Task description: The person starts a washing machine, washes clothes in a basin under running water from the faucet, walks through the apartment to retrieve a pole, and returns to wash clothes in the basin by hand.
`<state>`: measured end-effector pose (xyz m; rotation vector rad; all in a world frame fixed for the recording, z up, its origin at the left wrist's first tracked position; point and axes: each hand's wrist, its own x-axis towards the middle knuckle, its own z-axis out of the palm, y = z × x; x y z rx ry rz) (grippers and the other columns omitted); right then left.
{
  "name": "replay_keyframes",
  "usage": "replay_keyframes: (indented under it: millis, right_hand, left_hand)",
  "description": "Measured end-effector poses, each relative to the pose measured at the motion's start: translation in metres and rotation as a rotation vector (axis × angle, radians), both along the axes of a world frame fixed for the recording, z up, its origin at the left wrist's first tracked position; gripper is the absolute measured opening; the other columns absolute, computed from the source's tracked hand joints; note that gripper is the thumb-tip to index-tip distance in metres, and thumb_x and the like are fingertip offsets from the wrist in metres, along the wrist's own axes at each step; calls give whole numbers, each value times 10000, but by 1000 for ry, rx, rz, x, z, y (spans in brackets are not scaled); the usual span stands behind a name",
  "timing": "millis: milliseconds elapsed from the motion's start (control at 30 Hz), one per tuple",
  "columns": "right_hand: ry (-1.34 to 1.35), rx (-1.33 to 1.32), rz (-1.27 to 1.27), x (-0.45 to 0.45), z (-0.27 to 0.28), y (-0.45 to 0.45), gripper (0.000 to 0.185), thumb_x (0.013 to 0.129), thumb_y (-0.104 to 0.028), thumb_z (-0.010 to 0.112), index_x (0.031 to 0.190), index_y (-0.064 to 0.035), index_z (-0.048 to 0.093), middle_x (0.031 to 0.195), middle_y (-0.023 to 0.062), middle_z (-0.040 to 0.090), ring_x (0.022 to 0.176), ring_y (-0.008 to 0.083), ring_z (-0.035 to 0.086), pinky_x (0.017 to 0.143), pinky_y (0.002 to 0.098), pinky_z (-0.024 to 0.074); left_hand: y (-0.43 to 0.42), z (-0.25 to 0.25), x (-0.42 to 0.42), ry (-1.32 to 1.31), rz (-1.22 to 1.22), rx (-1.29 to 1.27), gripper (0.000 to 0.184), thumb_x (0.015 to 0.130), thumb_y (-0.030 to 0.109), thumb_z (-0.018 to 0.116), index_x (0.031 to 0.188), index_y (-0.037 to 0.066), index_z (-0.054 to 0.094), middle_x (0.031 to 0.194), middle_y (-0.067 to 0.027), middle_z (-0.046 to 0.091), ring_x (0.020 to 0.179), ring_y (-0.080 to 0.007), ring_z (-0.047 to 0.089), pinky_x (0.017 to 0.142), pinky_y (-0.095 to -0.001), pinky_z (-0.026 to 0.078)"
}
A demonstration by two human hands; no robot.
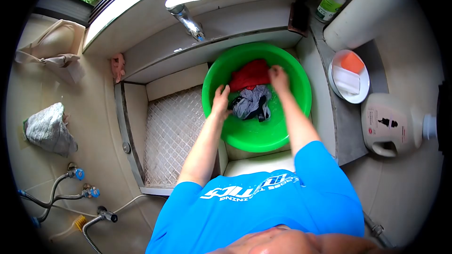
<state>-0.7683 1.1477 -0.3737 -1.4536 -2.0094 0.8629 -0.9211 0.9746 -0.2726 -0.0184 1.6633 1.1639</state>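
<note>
A round green basin [256, 143] stands in the sink and holds a red cloth [249, 75] and a grey-and-black cloth [253, 103], with a little water at the bottom. My left hand [221, 101] is inside the basin's left part, beside the grey cloth and near the left end of the red one; its fingers are apart. At the right end of the red cloth, my right hand [278, 79] has its fingers closed on the fabric's edge.
Behind the basin stands a metal faucet [186, 16]. A ribbed washboard surface [172, 136] lies to the left. On the right are a white bowl [337, 89] with soap, a large detergent jug [391, 124] and a spray bottle [332, 2].
</note>
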Motion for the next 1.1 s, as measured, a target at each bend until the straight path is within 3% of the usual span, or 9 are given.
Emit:
replay_keyframes:
  millis: [33, 100, 167, 333, 400, 633, 700, 867, 1100]
  right_hand:
    - [-224, 274, -37, -21, -23, -23, 410, 705, -281, 674, 1017, -36, 569, 885, 144, 616, 839, 260, 594, 723, 344, 470]
    - [25, -237, 162, -51, 0, -66, 421, 726, -260, 664, 1050, -20, 543, 907, 128, 620, 801, 209, 598, 732, 307, 470]
    - [357, -567, 471, -60, 34, -82, 304, 722, -257, 669, 905, -26, 596, 823, 90, 630, 760, 171, 592, 698, 294, 469]
    - [443, -231, 736, -42, 141, -132, 171, 766, -215, 576, 746, -45, 579, 651, 111, 574, 603, 226, 566, 563, 333, 451]
    - [291, 65, 580, -38, 127, -127, 184, 769, -250, 539, 706, -82, 577, 661, 134, 578, 633, 307, 578, 561, 393, 460]
    - [-265, -200, 214, 36, 78, -48, 270, 771, -289, 540, 758, -33, 626, 759, 180, 604, 734, 361, 577, 658, 437, 468]
    - [-138, -199, 192, 43, 95, -44, 301, 748, -316, 596, 765, -17, 618, 697, 174, 604, 635, 316, 590, 591, 391, 473]
    - [520, -732, 122, 47, 187, -49, 327, 767, -335, 656, 594, -78, 549, 546, -30, 512, 444, 43, 435, 442, 189, 389]
    - [607, -617, 147, 59, 206, -48, 312, 787, -324, 636, 613, -76, 562, 573, -23, 530, 479, 39, 440, 468, 193, 405]
  left_hand:
    - [4, -10, 4, -101, 72, 34, 672, 815, 508, 475, 1351, 218, 192, 1400, -94, 191, 1248, -373, 211, 864, -681, 212]
    - [8, -43, 1, -209, 142, 2, 684, 823, 538, 431, 1364, 233, 142, 1415, -110, 132, 1260, -384, 166, 843, -708, 188]
    - [14, -56, -8, -242, 207, -128, 622, 829, 548, 408, 1296, 147, 317, 1295, -139, 363, 1151, -357, 375, 840, -622, 320]
    - [-8, -55, 12, -584, 210, 496, 359, 859, 433, 441, 863, 88, 544, 778, -74, 583, 706, -220, 571, 667, -365, 481]
    - [-20, -105, 42, -662, 316, 578, 321, 878, 379, 434, 919, 78, 537, 874, -65, 583, 773, -188, 563, 707, -339, 472]
    - [-31, -4, 53, 98, -224, 259, 421, 811, 279, 602, 1055, -42, 479, 930, -128, 586, 830, -170, 573, 753, -284, 467]
    - [-41, -3, 38, 584, -396, 127, 461, 694, 97, 690, 1080, -18, 468, 846, -94, 580, 742, -141, 563, 647, -257, 479]
    - [-40, 31, 17, 681, -327, 215, 222, 727, 86, 628, 937, 30, 580, 643, 0, 536, 569, -69, 490, 515, -222, 417]
    - [-40, 102, -9, 744, -111, 508, 69, 785, 55, 572, 816, -4, 589, 665, 6, 571, 596, -49, 504, 557, -200, 428]
